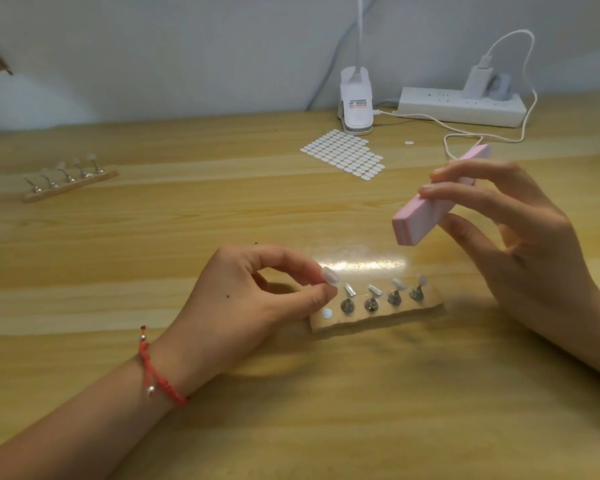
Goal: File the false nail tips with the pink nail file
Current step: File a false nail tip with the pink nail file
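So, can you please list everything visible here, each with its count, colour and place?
pink nail file: one, pink, in the right hand, above the table
loose false nail tip: one, pale, pinched by the left hand
mounted false nail tips: four, pale, on the near stand
near stand: one, wooden, table front
far stand: one, wooden, table left, five metal holders
sticker sheet: one, white, table back
clip lamp: one, white, by the wall
power strip: one, white, back right, charger plugged in
bracelet: one, red, left wrist
hands: two, left front centre, right front right
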`<state>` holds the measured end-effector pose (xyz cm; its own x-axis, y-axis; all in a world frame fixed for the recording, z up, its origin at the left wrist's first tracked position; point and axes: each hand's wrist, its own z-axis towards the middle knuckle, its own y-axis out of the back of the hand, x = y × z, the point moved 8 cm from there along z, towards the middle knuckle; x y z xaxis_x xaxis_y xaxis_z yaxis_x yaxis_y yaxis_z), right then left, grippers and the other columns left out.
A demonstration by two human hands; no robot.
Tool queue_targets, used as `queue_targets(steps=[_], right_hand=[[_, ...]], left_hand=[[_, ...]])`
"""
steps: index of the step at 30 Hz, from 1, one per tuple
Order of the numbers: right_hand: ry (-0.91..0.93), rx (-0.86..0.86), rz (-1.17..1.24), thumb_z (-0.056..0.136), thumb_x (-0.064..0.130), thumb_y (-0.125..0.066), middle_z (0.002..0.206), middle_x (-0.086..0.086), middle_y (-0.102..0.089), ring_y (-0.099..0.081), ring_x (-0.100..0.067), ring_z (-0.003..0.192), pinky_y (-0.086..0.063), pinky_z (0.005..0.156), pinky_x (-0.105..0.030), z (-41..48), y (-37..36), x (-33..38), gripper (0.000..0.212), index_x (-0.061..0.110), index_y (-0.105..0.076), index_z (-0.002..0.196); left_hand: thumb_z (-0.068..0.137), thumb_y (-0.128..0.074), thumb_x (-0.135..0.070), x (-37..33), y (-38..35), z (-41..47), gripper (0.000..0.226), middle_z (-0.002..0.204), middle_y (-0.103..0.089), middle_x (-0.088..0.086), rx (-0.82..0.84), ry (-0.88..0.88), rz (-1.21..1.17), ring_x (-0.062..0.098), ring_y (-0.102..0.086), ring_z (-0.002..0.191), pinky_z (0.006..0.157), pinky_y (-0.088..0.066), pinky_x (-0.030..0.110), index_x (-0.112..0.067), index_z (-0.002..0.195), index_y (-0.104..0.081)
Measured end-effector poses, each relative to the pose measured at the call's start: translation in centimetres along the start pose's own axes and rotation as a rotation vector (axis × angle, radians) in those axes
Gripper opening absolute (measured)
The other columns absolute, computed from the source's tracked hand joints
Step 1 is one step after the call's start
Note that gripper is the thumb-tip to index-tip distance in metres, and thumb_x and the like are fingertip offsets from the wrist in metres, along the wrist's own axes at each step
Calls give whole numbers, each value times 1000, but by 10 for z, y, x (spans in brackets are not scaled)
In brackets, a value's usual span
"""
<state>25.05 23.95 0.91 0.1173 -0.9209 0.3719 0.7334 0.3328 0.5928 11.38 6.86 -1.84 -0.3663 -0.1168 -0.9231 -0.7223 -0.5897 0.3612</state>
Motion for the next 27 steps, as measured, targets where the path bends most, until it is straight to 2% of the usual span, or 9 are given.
queue_targets(steps=[3, 5, 7, 10, 14, 17, 19, 22, 27], right_hand=[[4, 3, 8, 89, 3, -59, 122, -10, -55, -52, -28, 116, -42, 102, -30, 0, -1, 1, 35, 17, -56, 121], [2, 6, 21, 90, 2, -60, 122, -11, -55, -52, -28, 117, -43, 101, -35, 0, -2, 1, 35, 17, -56, 121], [-1, 9, 32, 90, 1, -60, 122, -11, -55, -52, -27, 118, -44, 101, -36, -1, -2, 1, 36, 17, -56, 122], [6, 9, 35, 90, 2, -58, 122, -10, -55, -51, -24, 118, -43, 102, -33, -1, -1, 2, 35, 18, -56, 121], [6, 22, 41, 91, 1, -56, 122, -12, -55, -51, -27, 119, -44, 101, -38, -1, -2, 2, 34, 17, -56, 121], [8, 31, 39, 91, 1, -57, 122, -10, -54, -51, -25, 119, -44, 101, -37, -1, -3, 3, 35, 18, -56, 121], [5, 37, 33, 90, 1, -57, 123, -9, -54, -51, -23, 118, -44, 101, -34, -1, -4, 3, 35, 18, -56, 121], [1, 49, 26, 90, 0, -58, 122, -10, -55, -51, -24, 118, -42, 101, -30, -1, -5, 2, 36, 17, -57, 121], [-5, 76, 19, 89, -1, -60, 123, -10, -55, -51, -24, 119, -43, 101, -30, -1, -10, 4, 37, 17, -57, 121]], left_hand=[[57, -80, -37, -1, 0, 3, 15, 78, -70, -3, 39, -34, 44, -5, -46, 48, 49, -32, 4, -28, 68, -77], [58, -80, -37, 1, 0, 3, 17, 77, -72, 5, 54, -15, 28, -3, -52, 52, 54, -38, 8, -25, 70, -78], [60, -82, -34, 6, -3, 2, 19, 74, -73, 7, 84, 25, 6, 8, -63, 61, 60, -47, 15, -21, 73, -78], [62, -84, -24, 7, -4, 2, 13, 72, -74, 0, 102, 32, 27, 7, -66, 67, 67, -50, 15, -18, 71, -78], [61, -86, -28, 3, -5, 4, 13, 83, -69, -16, 117, -46, 250, 3, -62, 83, 92, -40, 24, -28, 64, -74], [56, -78, -52, 4, -6, 3, 25, 93, -61, -19, 124, -77, 380, 7, -54, 99, 91, -39, 22, -38, 72, -66], [58, -69, -60, 1, -9, 0, 34, 96, -58, -20, 113, -128, 446, 8, -51, 104, 93, -40, 28, -39, 84, -63], [65, -66, -62, -8, -10, -4, 31, 98, -59, -21, 16, -221, 477, 8, -50, 106, 93, -40, 35, -41, 87, -67], [68, -74, -45, -20, -16, -4, 15, 93, -62, -21, -71, -333, 538, 3, -50, 101, 91, -34, 29, -36, 78, -66]])
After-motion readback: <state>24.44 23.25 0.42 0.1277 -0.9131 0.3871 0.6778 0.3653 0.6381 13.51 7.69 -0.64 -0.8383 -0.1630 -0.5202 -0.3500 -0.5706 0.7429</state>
